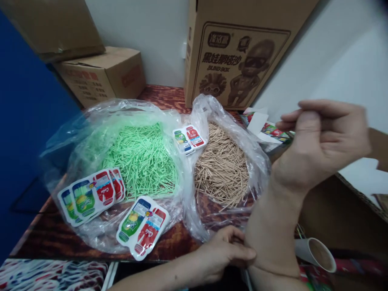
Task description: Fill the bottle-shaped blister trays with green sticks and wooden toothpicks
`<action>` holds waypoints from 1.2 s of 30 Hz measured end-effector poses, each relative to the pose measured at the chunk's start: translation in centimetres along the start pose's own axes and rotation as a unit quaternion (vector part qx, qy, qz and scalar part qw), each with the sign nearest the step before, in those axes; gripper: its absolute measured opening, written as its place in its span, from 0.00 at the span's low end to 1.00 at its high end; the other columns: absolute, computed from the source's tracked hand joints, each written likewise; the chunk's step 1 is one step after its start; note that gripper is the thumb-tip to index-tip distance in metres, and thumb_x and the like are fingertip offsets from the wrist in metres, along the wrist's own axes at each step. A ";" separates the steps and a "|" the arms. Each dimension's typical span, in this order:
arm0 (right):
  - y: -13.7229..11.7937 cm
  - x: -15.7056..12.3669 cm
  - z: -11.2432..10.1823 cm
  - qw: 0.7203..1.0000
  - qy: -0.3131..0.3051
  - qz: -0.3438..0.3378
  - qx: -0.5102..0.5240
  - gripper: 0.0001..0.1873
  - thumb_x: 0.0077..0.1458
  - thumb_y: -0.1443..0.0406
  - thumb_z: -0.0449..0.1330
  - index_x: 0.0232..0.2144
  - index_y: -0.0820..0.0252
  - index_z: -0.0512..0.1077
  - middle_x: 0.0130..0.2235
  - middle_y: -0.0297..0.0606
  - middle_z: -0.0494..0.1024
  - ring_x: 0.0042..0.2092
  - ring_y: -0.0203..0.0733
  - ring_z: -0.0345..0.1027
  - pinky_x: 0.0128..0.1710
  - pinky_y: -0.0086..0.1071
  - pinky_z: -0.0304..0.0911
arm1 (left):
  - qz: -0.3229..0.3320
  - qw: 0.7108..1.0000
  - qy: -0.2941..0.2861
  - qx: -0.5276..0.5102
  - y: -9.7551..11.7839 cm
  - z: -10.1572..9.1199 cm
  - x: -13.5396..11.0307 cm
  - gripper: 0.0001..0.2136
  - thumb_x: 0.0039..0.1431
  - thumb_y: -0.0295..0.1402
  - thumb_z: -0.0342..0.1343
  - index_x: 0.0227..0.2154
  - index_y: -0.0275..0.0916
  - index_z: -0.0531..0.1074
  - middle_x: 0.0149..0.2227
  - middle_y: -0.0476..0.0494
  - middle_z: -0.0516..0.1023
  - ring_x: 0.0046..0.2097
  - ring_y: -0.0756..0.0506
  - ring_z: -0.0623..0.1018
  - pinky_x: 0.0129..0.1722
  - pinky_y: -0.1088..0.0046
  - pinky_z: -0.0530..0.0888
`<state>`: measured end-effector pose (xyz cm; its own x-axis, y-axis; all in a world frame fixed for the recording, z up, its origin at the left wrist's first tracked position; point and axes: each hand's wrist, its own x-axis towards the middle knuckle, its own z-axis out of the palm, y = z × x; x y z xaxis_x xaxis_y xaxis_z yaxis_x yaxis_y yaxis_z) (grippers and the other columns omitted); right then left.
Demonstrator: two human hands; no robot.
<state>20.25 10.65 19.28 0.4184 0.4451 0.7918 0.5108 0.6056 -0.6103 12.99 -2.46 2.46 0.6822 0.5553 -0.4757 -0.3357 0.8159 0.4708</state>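
Observation:
My right hand (pixel 327 141) is raised at the right, its fingers curled and pressed against the thumb. Anything between those fingertips is too small or hidden to make out. Low in the middle, my left hand (pixel 227 250) is closed beside my right forearm, thumb against it; its grip is hidden. Ahead lie green paper-like sticks (pixel 142 157) in a clear plastic bag (pixel 75 157), and tan sticks (pixel 222 165) in a second clear bag (pixel 200 109). Bottle-shaped cola and lemon packets lie as a fanned stack (pixel 91 194), a front packet (pixel 142 226) and a small pile (pixel 189 139) between the bags.
A large printed carton (pixel 236 56) stands at the back, with a smaller cardboard box (pixel 103 76) to its left. An open carton (pixel 321 214) at the right has a paper cup (pixel 317 254) near it. Striped packets (pixel 51 275) fill the lower left, below the table (pixel 39 234) edge.

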 end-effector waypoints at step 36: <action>7.9 -15.3 -0.2 0.849 -0.509 0.138 -0.040 0.11 0.58 0.60 0.52 0.36 0.56 0.74 0.38 0.40 0.79 0.39 0.46 0.74 0.39 0.36 0.67 | 0.256 0.496 0.783 0.274 11.1 -27.4 -18.5 0.23 0.40 0.38 0.63 0.42 0.35 0.74 0.36 0.36 0.77 0.47 0.31 0.73 0.48 0.54 0.66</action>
<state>18.08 8.51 2.36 -0.3142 0.9267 0.2062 0.5660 0.3572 -0.7430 -21.17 0.77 -3.89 -0.8869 0.4616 0.0196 0.3160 0.5751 0.7546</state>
